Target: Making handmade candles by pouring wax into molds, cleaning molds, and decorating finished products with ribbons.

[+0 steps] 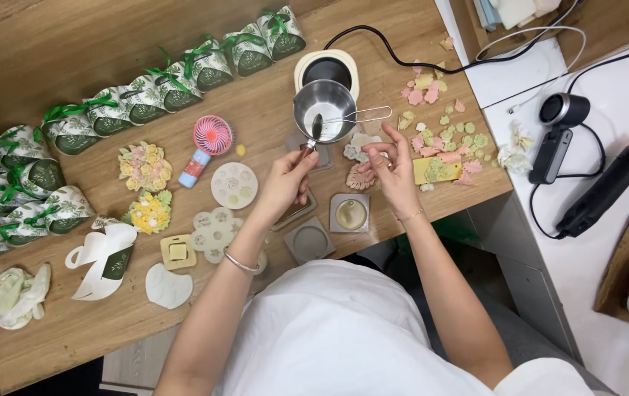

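Observation:
My left hand (285, 182) grips the handle of a small spoon (315, 129) whose bowl dips into a steel measuring cup (327, 108). The cup stands on a white round warmer (327, 67) at the back of the wooden desk (270, 110). My right hand (395, 172) hovers just right of the cup, thumb and forefinger pinched together above pale flower-shaped pieces (358, 145). Whether anything is between the fingers I cannot tell. A pink shell-shaped piece (361, 178) lies under that hand.
Near me lie square moulds (350, 213), round silicone moulds (234, 185) and two flower clusters (144, 166). A pink mini fan (208, 139) is left of the cup. Green-ribboned gift boxes (146, 99) line the back left. Pastel pieces (443, 139) sit right; a webcam (560, 132) is beyond the edge.

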